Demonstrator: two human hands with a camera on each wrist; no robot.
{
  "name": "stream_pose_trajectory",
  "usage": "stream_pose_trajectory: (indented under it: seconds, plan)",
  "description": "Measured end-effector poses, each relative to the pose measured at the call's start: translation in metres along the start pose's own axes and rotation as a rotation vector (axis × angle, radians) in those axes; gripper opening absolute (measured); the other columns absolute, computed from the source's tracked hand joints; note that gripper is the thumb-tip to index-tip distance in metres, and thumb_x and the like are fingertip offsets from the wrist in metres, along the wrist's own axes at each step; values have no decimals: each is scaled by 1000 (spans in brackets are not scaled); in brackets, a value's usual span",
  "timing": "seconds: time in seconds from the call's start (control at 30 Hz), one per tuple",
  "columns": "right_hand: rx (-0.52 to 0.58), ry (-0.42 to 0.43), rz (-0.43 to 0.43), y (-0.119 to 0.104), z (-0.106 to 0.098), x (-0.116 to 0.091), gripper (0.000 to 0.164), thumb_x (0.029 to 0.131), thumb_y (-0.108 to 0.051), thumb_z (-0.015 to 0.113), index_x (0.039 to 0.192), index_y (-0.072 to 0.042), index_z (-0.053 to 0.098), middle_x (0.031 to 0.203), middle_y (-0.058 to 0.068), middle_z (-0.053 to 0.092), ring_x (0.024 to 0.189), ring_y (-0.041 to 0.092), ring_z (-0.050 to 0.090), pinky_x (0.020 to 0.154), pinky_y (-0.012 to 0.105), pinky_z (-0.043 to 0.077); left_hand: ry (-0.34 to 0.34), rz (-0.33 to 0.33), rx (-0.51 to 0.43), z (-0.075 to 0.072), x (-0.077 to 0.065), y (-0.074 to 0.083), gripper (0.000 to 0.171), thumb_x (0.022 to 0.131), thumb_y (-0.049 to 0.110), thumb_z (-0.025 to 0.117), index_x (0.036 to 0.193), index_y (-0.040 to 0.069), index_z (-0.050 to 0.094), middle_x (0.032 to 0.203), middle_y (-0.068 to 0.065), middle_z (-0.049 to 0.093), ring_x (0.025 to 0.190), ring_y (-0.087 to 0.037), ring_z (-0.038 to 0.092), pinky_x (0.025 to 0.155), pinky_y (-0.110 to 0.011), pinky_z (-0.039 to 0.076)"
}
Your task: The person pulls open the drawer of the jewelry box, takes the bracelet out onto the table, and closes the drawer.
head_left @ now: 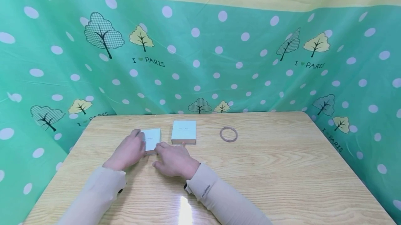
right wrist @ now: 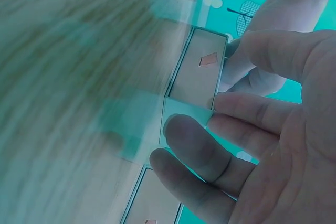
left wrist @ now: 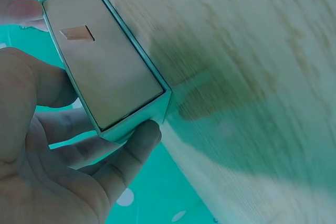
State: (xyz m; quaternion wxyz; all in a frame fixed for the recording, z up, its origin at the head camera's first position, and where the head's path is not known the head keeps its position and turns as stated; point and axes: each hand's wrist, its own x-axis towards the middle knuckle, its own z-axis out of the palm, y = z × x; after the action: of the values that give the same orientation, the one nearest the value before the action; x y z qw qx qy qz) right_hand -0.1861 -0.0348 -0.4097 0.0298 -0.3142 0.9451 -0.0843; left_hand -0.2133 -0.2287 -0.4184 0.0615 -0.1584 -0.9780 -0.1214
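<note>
A small light-blue drawer box (head_left: 152, 138) with lettering on its lid lies on the table between both hands. Its brown front (left wrist: 105, 59) faces me, with a short copper-coloured ribbon tab (right wrist: 208, 60) on it. My left hand (head_left: 131, 150) grips the left end, thumb at the upper front edge and fingers along the side. At the right end my right hand (head_left: 174, 159) rests relaxed fingertips on the box, its thumb held away. A second matching box (head_left: 183, 130) lies just beyond the right hand.
A mauve-grey ring like a bangle (head_left: 221, 135) lies flat to the right of the second box. The wooden table (head_left: 282, 169) reaches back to a green dotted curtain (head_left: 194, 51), which also hangs along both sides.
</note>
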Motion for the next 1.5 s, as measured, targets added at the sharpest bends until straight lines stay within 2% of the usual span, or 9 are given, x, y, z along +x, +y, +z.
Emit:
stream_pose_trajectory:
  seconds: [0.3, 0.6, 0.7, 0.83, 0.93, 1.07, 1.5]
  plan:
    - [6, 15, -3, 1, 1, 0, 50, 93, -50, 52, 136, -23, 49, 139, -11, 47, 113, 15, 58, 95, 61, 41, 3, -8, -28, 1, -3, 0, 39, 96, 8, 48, 123, -21, 46, 129, -40, 40, 106, -52, 53, 89, -58, 46]
    - [17, 51, -15, 2, 2, -1, 39, 93, -48, 54, 124, -24, 56, 114, -12, 56, 87, 12, 62, 90, 62, 43, 13, -19, -50, -1, -6, 3, 37, 96, 9, 50, 119, -19, 48, 126, -39, 41, 101, -50, 56, 87, -57, 48]
    - [17, 64, -17, 2, 2, 0, 37, 93, -48, 54, 120, -23, 57, 108, -12, 56, 81, 11, 60, 87, 57, 47, 12, -26, -65, -1, -7, 4, 37, 95, 9, 51, 119, -19, 48, 123, -36, 43, 98, -47, 57, 85, -56, 49]
    - [25, 88, -25, 2, 2, 0, 36, 93, -46, 55, 117, -21, 59, 106, -10, 56, 78, 9, 57, 79, 45, 52, 16, -31, -80, -1, -9, 5, 38, 96, 9, 50, 120, -20, 45, 119, -33, 43, 92, -39, 58, 84, -53, 50]
    - [39, 98, -38, 2, 3, 0, 36, 93, -44, 56, 117, -17, 60, 108, -8, 57, 80, 7, 57, 73, 33, 52, 20, -34, -90, -1, -10, 6, 39, 96, 10, 50, 121, -20, 44, 119, -31, 42, 90, -36, 57, 84, -52, 50]
    - [47, 106, -61, 1, 3, -1, 38, 94, -41, 57, 117, -11, 60, 109, -4, 58, 85, 7, 58, 72, 22, 50, 30, -28, -90, 1, -12, 7, 38, 96, 10, 51, 119, -20, 45, 119, -32, 42, 87, -34, 57, 82, -51, 51]
    - [62, 152, -74, 0, 5, -1, 32, 95, -36, 55, 109, -8, 62, 101, -2, 57, 77, 6, 55, 67, 18, 48, 33, -60, -103, 1, -17, 13, 38, 96, 13, 51, 115, -20, 46, 117, -33, 42, 81, -34, 58, 79, -52, 52]
